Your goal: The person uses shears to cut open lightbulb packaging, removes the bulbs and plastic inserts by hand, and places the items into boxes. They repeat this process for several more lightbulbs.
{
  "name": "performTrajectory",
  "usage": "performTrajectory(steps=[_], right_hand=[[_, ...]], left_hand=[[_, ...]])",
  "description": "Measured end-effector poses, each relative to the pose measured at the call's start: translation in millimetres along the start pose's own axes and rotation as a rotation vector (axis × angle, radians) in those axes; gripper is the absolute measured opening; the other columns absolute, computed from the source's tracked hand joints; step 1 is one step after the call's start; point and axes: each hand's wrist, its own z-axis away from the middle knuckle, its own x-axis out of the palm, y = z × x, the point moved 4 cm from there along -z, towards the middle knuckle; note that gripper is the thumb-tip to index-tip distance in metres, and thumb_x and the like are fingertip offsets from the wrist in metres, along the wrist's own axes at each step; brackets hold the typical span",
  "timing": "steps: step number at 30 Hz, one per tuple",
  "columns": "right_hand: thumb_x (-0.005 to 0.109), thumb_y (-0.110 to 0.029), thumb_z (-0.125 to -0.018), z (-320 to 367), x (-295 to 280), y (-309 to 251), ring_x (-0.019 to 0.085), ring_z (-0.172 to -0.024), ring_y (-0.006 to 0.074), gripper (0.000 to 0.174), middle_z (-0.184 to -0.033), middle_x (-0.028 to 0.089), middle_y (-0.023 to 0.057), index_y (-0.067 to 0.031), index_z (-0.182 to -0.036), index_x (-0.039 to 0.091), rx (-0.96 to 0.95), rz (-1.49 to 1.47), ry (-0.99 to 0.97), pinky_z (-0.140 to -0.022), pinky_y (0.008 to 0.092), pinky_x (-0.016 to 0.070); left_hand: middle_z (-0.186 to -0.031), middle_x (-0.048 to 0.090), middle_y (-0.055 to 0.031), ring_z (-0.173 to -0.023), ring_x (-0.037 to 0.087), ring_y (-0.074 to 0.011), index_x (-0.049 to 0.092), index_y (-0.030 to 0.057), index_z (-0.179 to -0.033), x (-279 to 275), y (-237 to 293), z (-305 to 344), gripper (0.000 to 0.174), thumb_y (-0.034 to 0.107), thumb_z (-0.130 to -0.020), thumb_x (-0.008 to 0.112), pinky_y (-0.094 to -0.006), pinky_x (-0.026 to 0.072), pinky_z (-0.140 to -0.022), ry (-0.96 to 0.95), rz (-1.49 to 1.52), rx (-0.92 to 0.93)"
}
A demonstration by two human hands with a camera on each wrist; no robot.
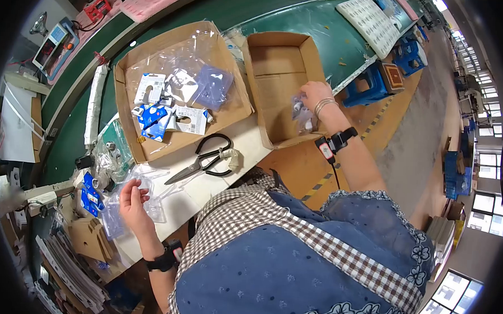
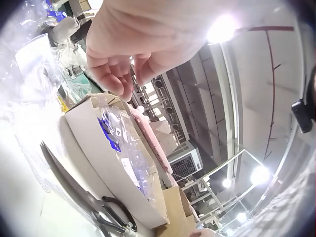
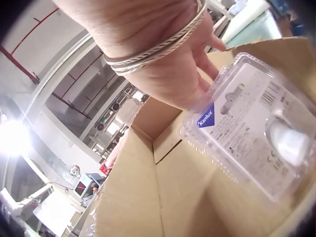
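head: right grip (image 1: pixel 313 98) pinches blister pack (image 1: pixel 299 113) inside cardboard box (image 1: pixel 272 62); left grip (image 1: pixel 133 199) well apart from box, over clear bags (image 1: pixel 149 183) on tabletop (image 1: pixel 196 193) | left wrist: left grip (image 2: pixel 123 69) fingers loosely curled, holding nothing, scissors (image 2: pixel 84 197) lie toward box | right wrist: right grip (image 3: pixel 170 79) holds blister pack (image 3: pixel 252 133) within box walls

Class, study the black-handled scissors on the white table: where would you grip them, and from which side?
Grip the scissors by the black handle loops, coming down from above. They lie flat on the white table with blades closed and tips pointing towards the left hand, so the loops are the blunt, uncovered end.
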Motion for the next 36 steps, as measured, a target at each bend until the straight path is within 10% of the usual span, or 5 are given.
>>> performTrajectory(steps=[10,16,20,25,36], right_hand=[[0.064,-0.01,-0.066,56.5,-125.9,-147.1,0.056,-0.08,0.0153,0.016,-0.079,0.058,-0.0023,-0.0157,-0.08,0.066,-0.806,-0.504,0.776,-0.091,0.0405,0.0395],[0.061,-0.009,-0.067,97.0,-108.8,-265.2,0.055,-0.088,0.0135,0.021,-0.087,0.057,-0.0034,-0.0169,-0.086,0.066,-1.31,-0.64,0.695,-0.092,0.0418,0.0394],[0.062,-0.006,-0.068,90.3,-102.9,-279.8,0.055,-0.088,0.0188,0.025,-0.092,0.057,0.0007,-0.0145,-0.091,0.064,-1.31,-0.685,0.609,-0.089,0.042,0.0416],[0.061,-0.008,-0.066,66.9,-9.7,-264.6,0.052,-0.088,0.028,0.033,-0.096,0.055,0.0086,-0.0075,-0.099,0.058,-0.996,-0.516,-0.107,-0.081,0.0364,0.0437],[0.057,-0.004,-0.063,54.8,31.9,-275.0,0.054,-0.085,0.031,0.029,-0.088,0.054,0.014,-0.001,-0.092,0.053,-0.752,-0.239,-0.084,-0.077,0.0377,0.0464]], left_hand=[[-0.094,0.061,-0.0141,-0.08,0.061,-0.019,0.042,0.0001,-0.123,81.5,23.5,26.9,0.042,0.031,-0.094,0.038,-0.0286,0.0507,-0.069,-0.613,0.066,-0.3],[-0.108,0.056,-0.0083,-0.089,0.06,-0.0193,0.033,0.0076,-0.13,75.1,25.6,28.0,0.047,0.023,-0.089,0.05,-0.0348,0.052,-0.073,-0.649,0.476,-0.458],[-0.106,0.057,-0.0094,-0.086,0.061,-0.0203,0.035,0.0104,-0.126,36.8,14.2,26.3,0.044,0.012,-0.086,0.053,-0.0367,0.0533,-0.073,-0.298,0.611,-0.386],[-0.108,0.056,-0.0136,-0.092,0.06,-0.0242,0.034,0.0108,-0.124,-16.5,2.9,29.1,0.039,0.009,-0.087,0.047,-0.0378,0.0534,-0.074,-0.12,0.571,-0.267],[-0.104,0.057,-0.0134,-0.089,0.059,-0.0225,0.038,0.0063,-0.119,-60.8,-3.8,35.9,0.036,0.006,-0.084,0.042,-0.0382,0.051,-0.076,0.049,0.661,-0.188]])
